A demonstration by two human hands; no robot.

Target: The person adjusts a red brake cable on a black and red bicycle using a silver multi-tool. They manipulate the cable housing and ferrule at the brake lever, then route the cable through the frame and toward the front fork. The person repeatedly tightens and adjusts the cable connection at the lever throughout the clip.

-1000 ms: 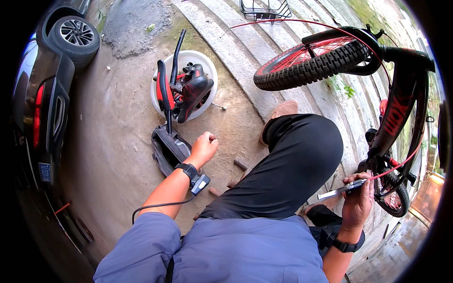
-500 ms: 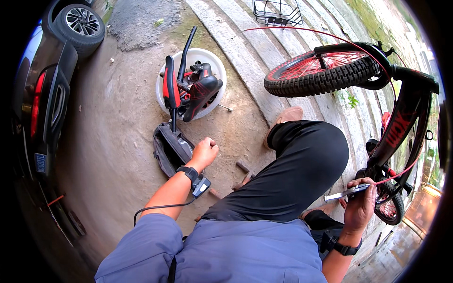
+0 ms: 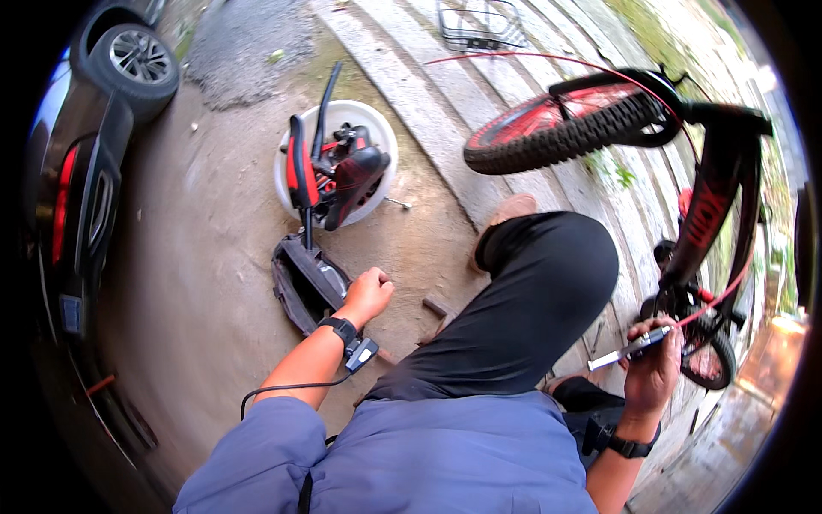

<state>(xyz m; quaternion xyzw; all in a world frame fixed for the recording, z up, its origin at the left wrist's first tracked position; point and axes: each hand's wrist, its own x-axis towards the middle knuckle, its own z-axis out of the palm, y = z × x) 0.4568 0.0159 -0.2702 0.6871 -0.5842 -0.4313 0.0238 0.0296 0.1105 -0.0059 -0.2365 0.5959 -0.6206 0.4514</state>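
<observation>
My left hand [image 3: 366, 295] is closed above the open grey bag [image 3: 304, 287], its fingertips curled out of sight; whether they hold anything is hidden. My right hand [image 3: 652, 373] grips a slim silver-and-dark metal tool [image 3: 610, 356], with a red cable [image 3: 715, 300] running from it along the bike. The upended black-and-red bicycle frame [image 3: 711, 206] stands at the right, its knobby front wheel [image 3: 556, 137] raised toward the middle. A white tub [image 3: 380, 187] holds a saddle [image 3: 355, 184], a bent black tube and other bike parts, beside the bag.
A dark car [image 3: 86, 223] borders the left side. A black wire basket [image 3: 479, 26] lies on the concrete slabs at the top. Short rusty metal pieces [image 3: 437, 308] lie beside my bent leg [image 3: 539, 291]. A rusty sheet [image 3: 775, 355] is at the far right.
The whole view has shifted slightly and is now blurrier. Both hands keep their grip and pose, with my left hand appearing a little lower than a second ago.
</observation>
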